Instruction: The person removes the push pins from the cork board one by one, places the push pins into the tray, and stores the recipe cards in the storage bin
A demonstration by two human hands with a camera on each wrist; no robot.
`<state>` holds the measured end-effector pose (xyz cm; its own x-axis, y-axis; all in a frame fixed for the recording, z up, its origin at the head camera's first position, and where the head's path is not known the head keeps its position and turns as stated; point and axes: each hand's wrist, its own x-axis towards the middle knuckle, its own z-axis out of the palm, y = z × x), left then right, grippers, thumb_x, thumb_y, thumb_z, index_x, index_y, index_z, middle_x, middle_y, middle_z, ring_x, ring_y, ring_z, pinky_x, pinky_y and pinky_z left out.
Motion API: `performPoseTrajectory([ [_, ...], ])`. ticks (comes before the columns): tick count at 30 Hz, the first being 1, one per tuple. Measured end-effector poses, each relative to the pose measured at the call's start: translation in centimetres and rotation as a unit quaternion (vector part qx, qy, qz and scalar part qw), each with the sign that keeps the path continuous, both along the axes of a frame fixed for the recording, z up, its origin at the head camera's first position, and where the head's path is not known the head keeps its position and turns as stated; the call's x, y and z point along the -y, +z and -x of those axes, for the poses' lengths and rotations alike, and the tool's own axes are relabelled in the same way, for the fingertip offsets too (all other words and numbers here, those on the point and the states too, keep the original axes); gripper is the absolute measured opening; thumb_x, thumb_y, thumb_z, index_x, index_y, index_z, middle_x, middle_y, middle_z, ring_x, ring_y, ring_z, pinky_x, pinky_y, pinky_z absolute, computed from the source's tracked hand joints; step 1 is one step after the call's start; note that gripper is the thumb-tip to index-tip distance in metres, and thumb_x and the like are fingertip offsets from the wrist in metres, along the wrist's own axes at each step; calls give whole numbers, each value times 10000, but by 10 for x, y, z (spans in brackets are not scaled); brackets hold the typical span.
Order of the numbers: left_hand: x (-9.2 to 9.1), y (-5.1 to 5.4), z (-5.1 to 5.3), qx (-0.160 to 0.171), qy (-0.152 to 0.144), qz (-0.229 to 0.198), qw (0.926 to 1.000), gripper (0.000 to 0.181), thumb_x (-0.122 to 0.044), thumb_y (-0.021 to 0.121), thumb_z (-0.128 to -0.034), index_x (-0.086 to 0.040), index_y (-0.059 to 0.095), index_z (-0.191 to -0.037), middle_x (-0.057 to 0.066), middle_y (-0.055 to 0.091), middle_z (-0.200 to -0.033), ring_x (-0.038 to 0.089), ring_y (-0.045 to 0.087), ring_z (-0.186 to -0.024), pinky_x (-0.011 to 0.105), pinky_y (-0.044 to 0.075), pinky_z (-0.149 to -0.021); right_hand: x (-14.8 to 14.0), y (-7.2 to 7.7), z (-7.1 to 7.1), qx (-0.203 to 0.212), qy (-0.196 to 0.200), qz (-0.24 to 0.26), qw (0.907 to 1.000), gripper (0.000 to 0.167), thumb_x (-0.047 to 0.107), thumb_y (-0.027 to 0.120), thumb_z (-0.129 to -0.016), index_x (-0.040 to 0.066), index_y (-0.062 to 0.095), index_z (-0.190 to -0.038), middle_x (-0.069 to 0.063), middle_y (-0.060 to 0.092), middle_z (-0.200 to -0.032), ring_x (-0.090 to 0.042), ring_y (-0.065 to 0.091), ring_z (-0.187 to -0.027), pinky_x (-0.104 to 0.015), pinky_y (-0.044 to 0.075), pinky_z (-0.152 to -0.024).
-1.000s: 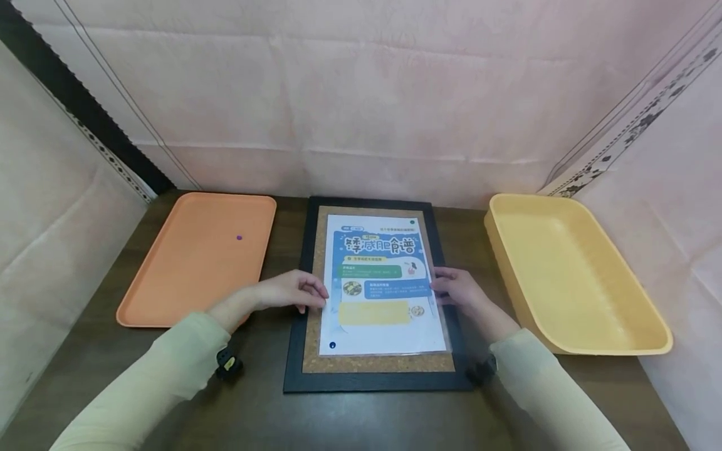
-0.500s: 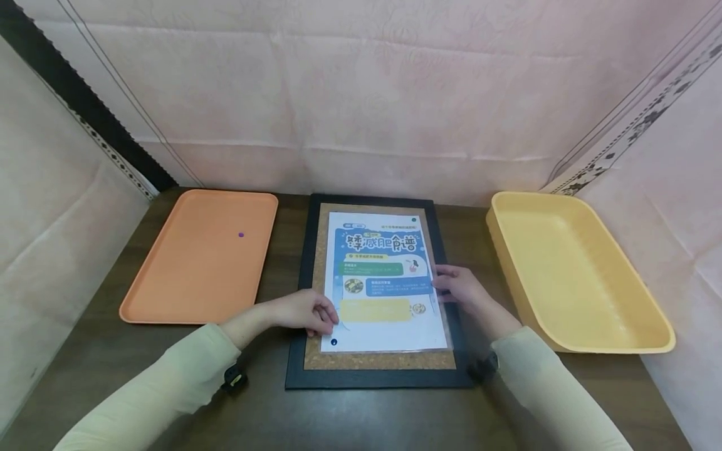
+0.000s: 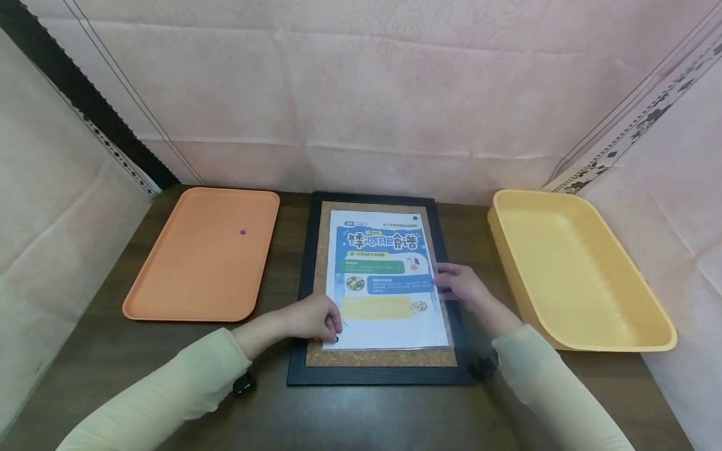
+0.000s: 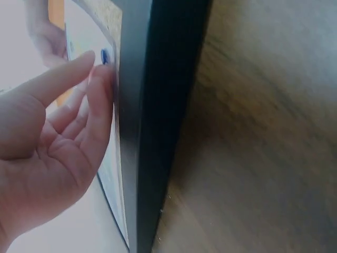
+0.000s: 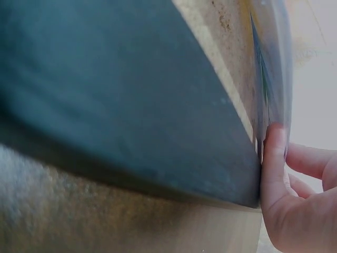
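Note:
A poster (image 3: pixel 389 332) in a clear sleeve lies on a cork board (image 3: pixel 383 358) with a black frame (image 3: pixel 380 376). At its lower left corner sits a dark blue pushpin (image 4: pixel 104 56). My left hand (image 3: pixel 316 318) is right at that pin; in the left wrist view its thumb and index finger lie close beside the pin, slightly apart. On the other side, my right hand (image 3: pixel 461 285) holds the poster's right edge between thumb and fingers, and the sleeve (image 5: pixel 281 68) bulges up from the cork there. A small dark green pin (image 3: pixel 415 218) marks the top right corner.
An orange tray (image 3: pixel 192 269) on the left carries one small purple pin (image 3: pixel 243 232). To the right stands a deep yellow bin (image 3: pixel 581 269). Pale cloth walls (image 3: pixel 361 100) enclose the back and sides of the dark wooden table (image 3: pixel 366 419).
My left hand has slid down along the poster's left side to the lower left pin, partly covering it. The right hand keeps its place at the right edge. The view has shifted slightly.

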<state>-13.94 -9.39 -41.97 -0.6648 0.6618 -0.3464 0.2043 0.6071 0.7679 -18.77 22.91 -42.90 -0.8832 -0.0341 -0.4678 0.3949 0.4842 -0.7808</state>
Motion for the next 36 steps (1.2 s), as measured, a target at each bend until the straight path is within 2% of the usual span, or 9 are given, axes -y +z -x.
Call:
performPoseTrajectory([
  [5, -5, 1, -3, -238, -25, 339, 9991, 49, -26, 670, -812, -62, 687, -783, -18, 574, -598, 88, 491, -527, 185, 370, -493, 0, -1, 1, 15, -7, 19, 10000, 513, 221, 546, -946, 87, 392, -1416, -178, 584, -1259, -264, 632, -1061, -355, 521, -883],
  [9, -9, 3, -6, -571, -96, 550, 9968, 95, -14, 654, -809, -82, 675, -746, -20, 533, -569, 91, 464, -510, 189, 337, -482, -1, -2, 1, 29, -20, 15, 10000, 520, 226, 548, -945, 83, 386, -1418, -181, 585, -1257, -261, 635, -1055, -353, 521, -880],
  [14, -14, 5, -9, -991, -197, 944, 9904, 140, -30, 658, -808, -115, 653, -697, -37, 529, -591, 89, 480, -544, 195, 362, -498, -1, -1, 0, 9, -26, 19, 10000, 525, 239, 558, -940, 91, 392, -1416, -174, 587, -1257, -254, 641, -1045, -357, 519, -886],
  [17, -16, 7, -10, -1115, -236, 1100, 9874, 149, -41, 669, -807, -120, 640, -684, -39, 537, -607, 95, 494, -565, 201, 376, -506, -1, -1, 1, 20, -13, 13, 10000, 523, 236, 554, -942, 92, 390, -1417, -174, 586, -1258, -254, 642, -1043, -361, 517, -891],
  [26, -15, 9, -7, -809, -267, 1052, 9908, 184, -77, 702, -780, -123, 620, -622, -25, 539, -561, 111, 500, -539, 212, 363, -491, 2, 1, 2, 39, 38, 70, 10000, 514, 201, 539, -949, 58, 381, -1417, -201, 577, -1260, -264, 638, -1048, -354, 525, -874],
  [31, -20, 9, -2, -837, -433, 1249, 9877, 216, -89, 708, -771, -141, 610, -586, -35, 542, -533, 97, 489, -508, 208, 344, -478, 0, 1, 2, 16, 27, 45, 10000, 524, 226, 553, -943, 75, 387, -1417, -183, 583, -1259, -252, 640, -1046, -353, 521, -881],
  [36, -21, 12, 2, -635, -486, 1369, 9874, 202, -89, 702, -786, -140, 620, -608, -29, 548, -557, 100, 499, -527, 206, 347, -495, 0, 1, 2, 52, 4, 32, 10000, 518, 212, 546, -946, 79, 384, -1419, -190, 582, -1256, -255, 644, -1037, -334, 531, -853],
])
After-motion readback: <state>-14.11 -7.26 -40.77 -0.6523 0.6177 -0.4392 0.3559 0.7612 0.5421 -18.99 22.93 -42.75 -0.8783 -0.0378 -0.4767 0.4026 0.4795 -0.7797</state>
